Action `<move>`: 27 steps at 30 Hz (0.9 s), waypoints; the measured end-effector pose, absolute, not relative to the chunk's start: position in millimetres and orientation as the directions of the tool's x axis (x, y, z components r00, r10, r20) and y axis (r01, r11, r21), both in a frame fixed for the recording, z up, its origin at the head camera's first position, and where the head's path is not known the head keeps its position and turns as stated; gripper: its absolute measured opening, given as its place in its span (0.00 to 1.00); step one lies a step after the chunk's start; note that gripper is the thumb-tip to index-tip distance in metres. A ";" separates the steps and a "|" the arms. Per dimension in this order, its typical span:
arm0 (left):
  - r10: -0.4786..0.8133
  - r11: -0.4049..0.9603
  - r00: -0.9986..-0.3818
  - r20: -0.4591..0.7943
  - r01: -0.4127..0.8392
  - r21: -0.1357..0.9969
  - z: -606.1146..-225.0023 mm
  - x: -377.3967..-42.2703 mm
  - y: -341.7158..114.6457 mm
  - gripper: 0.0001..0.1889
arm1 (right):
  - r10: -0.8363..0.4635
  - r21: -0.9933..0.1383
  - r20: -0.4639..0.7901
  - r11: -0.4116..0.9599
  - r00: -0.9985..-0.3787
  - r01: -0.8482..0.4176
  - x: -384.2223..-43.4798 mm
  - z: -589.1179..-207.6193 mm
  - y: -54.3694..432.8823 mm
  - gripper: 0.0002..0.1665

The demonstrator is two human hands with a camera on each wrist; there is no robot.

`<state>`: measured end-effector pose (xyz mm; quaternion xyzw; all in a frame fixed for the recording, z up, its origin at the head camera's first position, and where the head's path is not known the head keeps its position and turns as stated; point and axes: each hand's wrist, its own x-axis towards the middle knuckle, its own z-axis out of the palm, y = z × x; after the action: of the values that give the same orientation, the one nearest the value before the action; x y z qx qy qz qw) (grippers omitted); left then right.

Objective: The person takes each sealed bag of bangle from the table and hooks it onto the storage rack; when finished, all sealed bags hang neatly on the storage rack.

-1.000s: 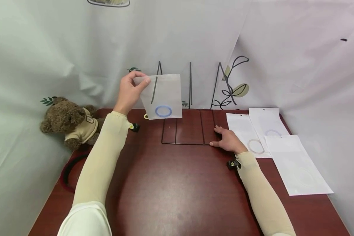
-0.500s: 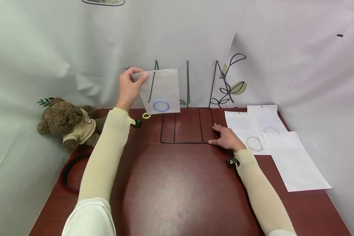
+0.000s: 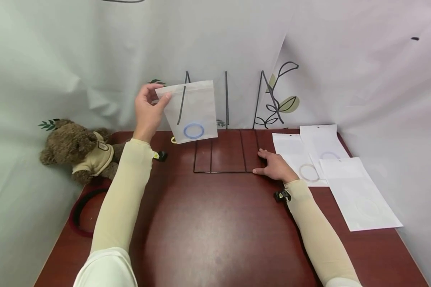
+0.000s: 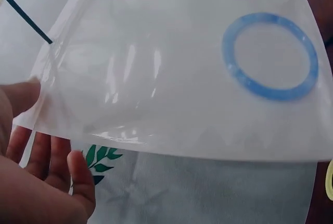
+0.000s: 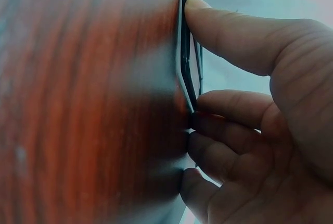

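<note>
Dressed in Pale Colours, with Some Black

The left sleeve (image 3: 123, 195) is cream and close-fitting, and its end at the wrist is a little wrinkled. The right sleeve (image 3: 317, 231) has the same cream colour and the same narrow cut. Higher on the left arm, a white garment (image 3: 105, 269) shows a rounded edge; on the right, only a small white cloth part (image 3: 343, 283) is visible. The left black device (image 3: 161, 156), worn at the wrist, carries a yellow-green mark (image 3: 156, 155); the right black device (image 3: 280, 196) is similarly small. The left hand (image 3: 150, 113) and the right hand (image 3: 275, 166) are bare.
</note>
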<state>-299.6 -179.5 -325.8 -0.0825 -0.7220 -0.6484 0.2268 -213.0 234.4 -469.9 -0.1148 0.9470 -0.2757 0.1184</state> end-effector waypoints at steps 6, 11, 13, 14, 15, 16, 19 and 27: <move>-0.287 0.138 -0.829 0.480 0.460 0.877 -340.3 -280.4 -191.9 0.11 | -0.283 -0.551 -0.178 0.822 -0.943 -0.143 -210.1 -475.4 233.1 0.53; -0.245 0.218 -0.832 0.498 0.453 0.864 -352.6 -258.0 -192.6 0.06 | -0.286 -0.547 -0.175 0.824 -0.942 -0.148 -214.0 -474.9 234.0 0.53; -0.203 0.245 -0.845 0.494 0.445 0.861 -359.8 -248.6 -190.7 0.06 | -0.287 -0.544 -0.175 0.826 -0.942 -0.151 -215.9 -473.4 233.9 0.53; -0.174 0.264 -0.856 0.487 0.436 0.860 -363.4 -243.6 -189.5 0.06 | -0.286 -0.542 -0.177 0.827 -0.942 -0.149 -216.7 -472.5 233.4 0.53; -0.144 0.277 -0.867 0.476 0.427 0.861 -367.2 -239.2 -188.0 0.07 | -0.285 -0.541 -0.180 0.828 -0.942 -0.147 -217.4 -471.8 233.1 0.53; -0.114 0.291 -0.880 0.461 0.414 0.862 -371.2 -235.4 -186.3 0.08 | -0.284 -0.539 -0.184 0.830 -0.941 -0.145 -218.0 -471.0 232.8 0.53; -0.033 0.326 -0.918 0.395 0.364 0.873 -385.3 -228.3 -181.1 0.11 | -0.286 -0.538 -0.188 0.831 -0.940 -0.145 -219.6 -468.7 232.0 0.53; 0.206 0.529 -0.977 0.049 0.153 0.834 -427.0 -231.2 -172.7 0.18 | -0.289 -0.536 -0.195 0.832 -0.937 -0.145 -221.6 -469.3 232.3 0.53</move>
<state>-231.2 -172.7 -427.0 -0.1026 -0.8741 -0.4741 -0.0278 -221.6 232.3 -469.3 -0.1145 0.9474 -0.2666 0.1349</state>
